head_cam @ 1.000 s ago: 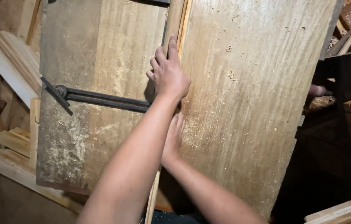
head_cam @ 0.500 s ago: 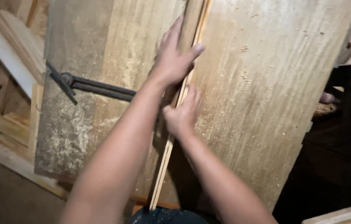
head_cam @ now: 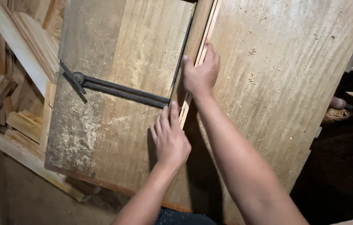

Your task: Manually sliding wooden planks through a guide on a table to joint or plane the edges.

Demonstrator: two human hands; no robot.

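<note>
Two hands work one thin wooden strip (head_cam: 205, 41) that I see running along the gap between the workbench's (head_cam: 293, 83) two dusty boards. My right hand (head_cam: 202, 73) pinches the strip near the far edge. My left hand (head_cam: 169, 139) lies flat, fingers spread, just beside its lower stretch, below a dark metal clamp bar (head_cam: 118, 91).

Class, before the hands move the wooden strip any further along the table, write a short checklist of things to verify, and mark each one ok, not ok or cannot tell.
1. Left hand flat beside the thin wooden strip: ok.
2. Right hand gripping the strip: ok.
3. Strip lying along the gap between the boards: ok.
4. Table free of sawdust: not ok.
5. Dark metal bar fastened: cannot tell.
6. Blade position: cannot tell.
</note>
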